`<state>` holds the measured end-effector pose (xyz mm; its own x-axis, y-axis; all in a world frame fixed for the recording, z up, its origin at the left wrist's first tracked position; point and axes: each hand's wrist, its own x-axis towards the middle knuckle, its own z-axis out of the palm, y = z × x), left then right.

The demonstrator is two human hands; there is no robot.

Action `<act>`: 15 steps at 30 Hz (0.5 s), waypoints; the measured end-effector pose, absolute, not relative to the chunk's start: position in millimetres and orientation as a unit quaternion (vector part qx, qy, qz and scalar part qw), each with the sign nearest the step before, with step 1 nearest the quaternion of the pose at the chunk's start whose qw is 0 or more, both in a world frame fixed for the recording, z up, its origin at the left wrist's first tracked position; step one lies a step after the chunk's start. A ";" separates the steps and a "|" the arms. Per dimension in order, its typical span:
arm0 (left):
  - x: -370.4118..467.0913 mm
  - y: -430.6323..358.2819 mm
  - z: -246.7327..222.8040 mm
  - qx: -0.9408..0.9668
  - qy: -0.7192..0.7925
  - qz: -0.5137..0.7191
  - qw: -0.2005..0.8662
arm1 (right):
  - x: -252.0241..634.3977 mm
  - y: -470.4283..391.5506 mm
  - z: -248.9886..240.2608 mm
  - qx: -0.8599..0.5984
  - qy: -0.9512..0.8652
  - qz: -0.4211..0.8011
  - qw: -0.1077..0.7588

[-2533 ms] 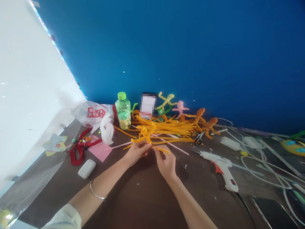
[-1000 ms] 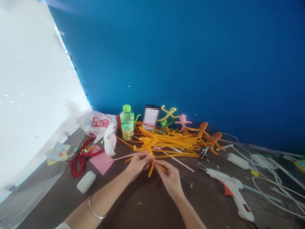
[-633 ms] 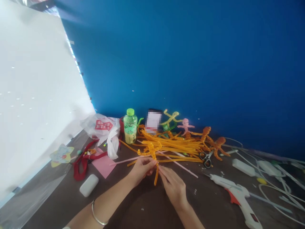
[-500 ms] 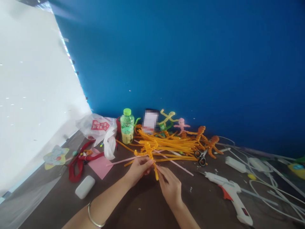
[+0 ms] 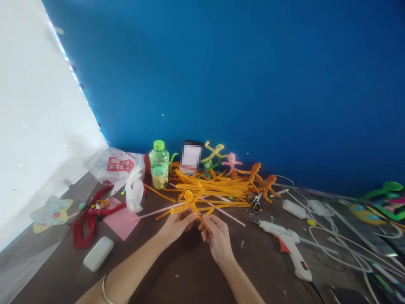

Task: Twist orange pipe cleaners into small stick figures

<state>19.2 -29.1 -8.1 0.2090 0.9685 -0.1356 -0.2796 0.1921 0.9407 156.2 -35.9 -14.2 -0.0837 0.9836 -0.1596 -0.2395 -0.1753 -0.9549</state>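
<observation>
A small orange pipe-cleaner figure [image 5: 189,197], with a coiled body and thin limbs, is held up between my hands. My left hand [image 5: 177,226] pinches it low on its body, thumb on top. My right hand [image 5: 215,236] closes its fingers round a lower limb of the same figure. Just behind lies a thick heap of orange pipe cleaners [image 5: 218,186], with a pink pipe cleaner [image 5: 236,219] poking out toward me. Black-handled scissors [image 5: 255,202] rest at the heap's right end.
A white glue gun [image 5: 284,242] lies at the right among white cables [image 5: 338,253]. On the left are a white case [image 5: 98,253], pink paper [image 5: 122,223], a red strap [image 5: 85,230] and a plastic bag [image 5: 117,164]. A green-capped bottle [image 5: 159,166] and finished figures [image 5: 232,162] stand by the blue wall.
The view has turned slightly right, so things appear farther left. My right fingers have curled round the figure's lower limb, which hung in plain sight before. My left hand keeps its pinch.
</observation>
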 end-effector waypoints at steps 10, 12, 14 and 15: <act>18.7 -27.4 -25.4 0.404 0.458 0.456 0.647 | 150.9 -41.7 -8.9 -0.511 -0.446 0.502 0.538; 19.2 -26.6 -27.6 0.401 0.450 0.457 0.655 | 150.2 -44.6 -9.1 -0.538 -0.492 0.427 0.535; 19.5 -25.6 -28.2 0.395 0.432 0.463 0.666 | 150.2 -46.8 -12.0 -0.553 -0.530 0.368 0.527; 19.5 -25.2 -27.7 0.394 0.425 0.465 0.669 | 150.6 -47.4 -14.3 -0.556 -0.546 0.349 0.520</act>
